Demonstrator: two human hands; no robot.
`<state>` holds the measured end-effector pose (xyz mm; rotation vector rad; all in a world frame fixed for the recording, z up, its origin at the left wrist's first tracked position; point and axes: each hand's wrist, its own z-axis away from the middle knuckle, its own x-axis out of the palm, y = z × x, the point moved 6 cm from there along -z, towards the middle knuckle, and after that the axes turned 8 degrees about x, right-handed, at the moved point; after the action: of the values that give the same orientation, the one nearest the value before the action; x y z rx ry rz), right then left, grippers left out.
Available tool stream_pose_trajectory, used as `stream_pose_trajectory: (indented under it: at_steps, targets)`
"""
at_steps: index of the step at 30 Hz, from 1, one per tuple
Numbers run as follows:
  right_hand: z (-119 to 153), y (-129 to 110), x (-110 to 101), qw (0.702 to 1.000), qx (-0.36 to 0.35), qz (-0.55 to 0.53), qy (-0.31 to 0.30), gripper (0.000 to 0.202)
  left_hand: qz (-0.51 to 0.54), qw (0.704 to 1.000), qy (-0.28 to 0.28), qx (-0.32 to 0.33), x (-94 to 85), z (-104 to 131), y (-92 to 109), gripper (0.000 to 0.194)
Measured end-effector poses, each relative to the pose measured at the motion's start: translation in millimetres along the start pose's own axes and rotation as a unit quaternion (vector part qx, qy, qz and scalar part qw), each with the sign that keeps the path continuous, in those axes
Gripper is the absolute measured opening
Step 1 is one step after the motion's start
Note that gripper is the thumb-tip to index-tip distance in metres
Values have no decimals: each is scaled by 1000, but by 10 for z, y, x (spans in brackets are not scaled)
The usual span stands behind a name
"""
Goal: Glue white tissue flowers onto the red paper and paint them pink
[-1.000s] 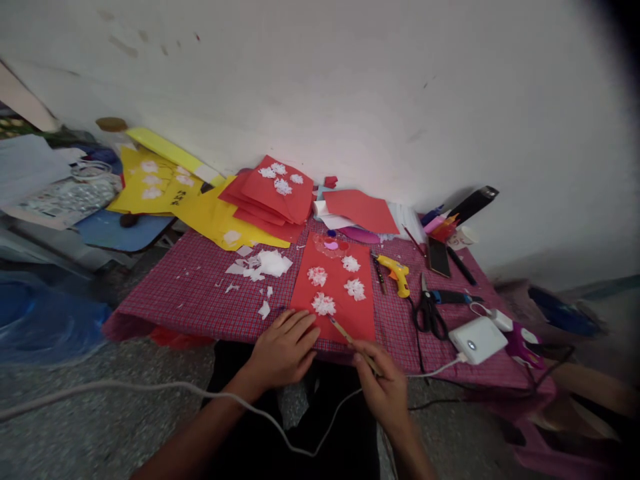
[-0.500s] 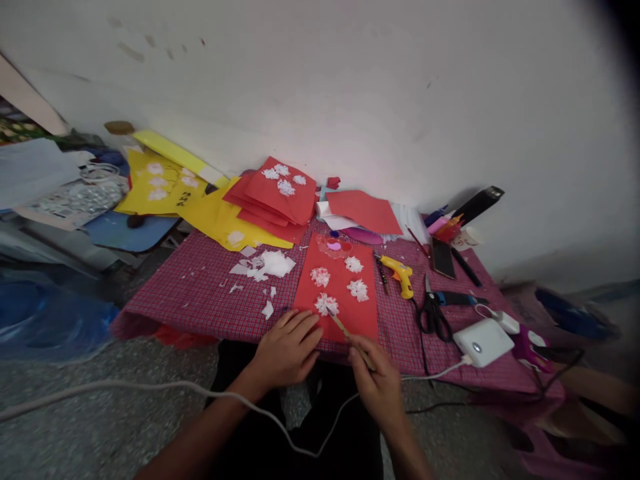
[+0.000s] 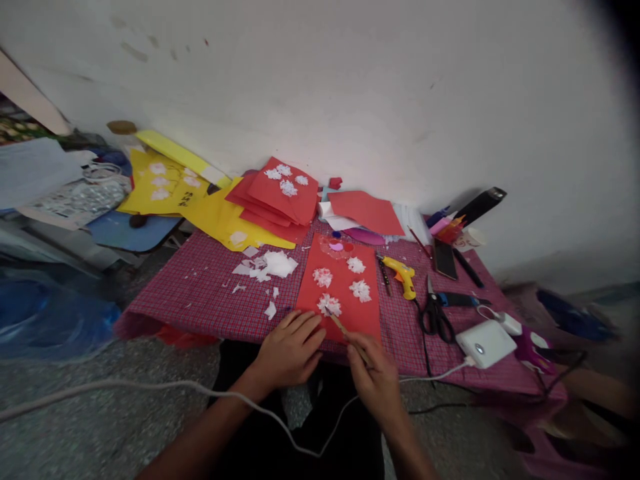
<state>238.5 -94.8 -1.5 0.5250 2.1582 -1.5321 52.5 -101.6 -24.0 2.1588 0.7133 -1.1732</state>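
Note:
A red paper sheet [image 3: 353, 317] lies at the table's front edge and bears white crumpled-paper flowers; the upper left flower [image 3: 323, 277] has pink-red on it. My right hand [image 3: 373, 370] is closed around a thin brush [image 3: 340, 325], whose tip touches the lower left flower [image 3: 329, 305]. Flat on the sheet's lower left corner rests my left hand [image 3: 291, 350], fingers extended and holding nothing. A clear palette [image 3: 325, 248] with pink, red and blue paint sits at the sheet's top.
White paper scraps [image 3: 277, 263] lie left of the sheet. Rightward are a yellow glue gun [image 3: 404, 275], black scissors [image 3: 436, 317] and a white power bank [image 3: 486, 343]. Stacked red papers [image 3: 265, 207] and yellow papers [image 3: 215, 213] lie behind. A white cable crosses over my lap.
The view has shifted slightly. My right hand and the brush have moved a little to the left relative to the sheet, with the tip still on the lower left flower. My left hand stays put.

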Motion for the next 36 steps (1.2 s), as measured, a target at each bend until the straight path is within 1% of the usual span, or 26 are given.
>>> stream_pose_trajectory:
  at_steps: [3, 8, 13, 18, 25, 30, 34, 36]
  targets:
    - [-8, -14, -20, 1000, -3, 7, 6, 23, 3, 1000, 3, 0, -6, 0, 2, 41]
    - [-14, -51, -2, 1000, -15, 0, -17, 24, 0, 1000, 5, 5, 1, 1, -1, 40]
    - [-19, -75, -8, 1000, -23, 8, -14, 24, -3, 1000, -3, 7, 16, 6, -2, 39]
    - [-63, -97, 3, 999, -30, 12, -25, 23, -7, 1000, 1, 8, 27, 16, -2, 40]
    - [-26, 9, -192, 999, -4, 27, 27, 19, -7, 1000, 4, 7, 14, 7, 1, 40]
    - [-30, 42, -134, 1000, 0, 24, -2, 18, -7, 1000, 10, 8, 19, 10, 0, 41]
    - [-26, 85, -236, 999, 23, 6, 41, 16, -11, 1000, 14, 10, 28, 19, -3, 41]
    - [-99, 130, -318, 997, 45, -7, 60, 15, -12, 1000, 18, 8, 34, 25, -5, 40]
